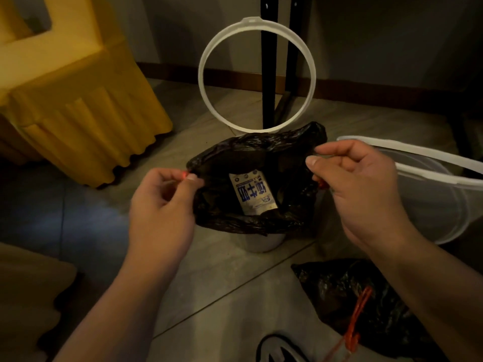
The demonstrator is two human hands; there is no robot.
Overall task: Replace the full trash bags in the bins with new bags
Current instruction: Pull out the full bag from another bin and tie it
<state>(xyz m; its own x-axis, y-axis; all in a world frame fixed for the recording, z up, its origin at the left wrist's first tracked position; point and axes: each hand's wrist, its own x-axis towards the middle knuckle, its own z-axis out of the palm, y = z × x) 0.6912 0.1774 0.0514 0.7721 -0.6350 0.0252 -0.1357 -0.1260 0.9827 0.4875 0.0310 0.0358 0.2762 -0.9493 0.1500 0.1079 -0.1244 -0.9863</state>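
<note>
At the far left we see a pleated yellow cover (78, 113) draped over a piece of furniture and reaching down to the tiled floor (222, 270). Next comes the left hand (162, 202), its thumb and forefinger pressed together on the red drawstring (185, 175) at the left edge of the black trash bag (235, 158), with the other fingers curled into the palm.

The bag sits in the small white bin (264, 242) in the middle of the view, its mouth pulled wide between the two hands. A white carton (252, 193) with blue print lies inside it. Behind the bag a white ring (257, 74) stands upright in front of two black legs (269, 74). Its lower edge is hidden by the bag, so we cannot tell whether it is joined to the bin.

To the right, the right hand (358, 184) pinches the bag's right rim between thumb and forefinger, and a bit of the red cord shows just under the thumb. Its remaining fingers are bent.

Beyond that hand a second white bin (431, 194) lies on its side. At the lower right a tied black bag (360, 304) rests on the floor, its red cord knotted, and beside it at the bottom edge we see the toe of a shoe (282, 348).
</note>
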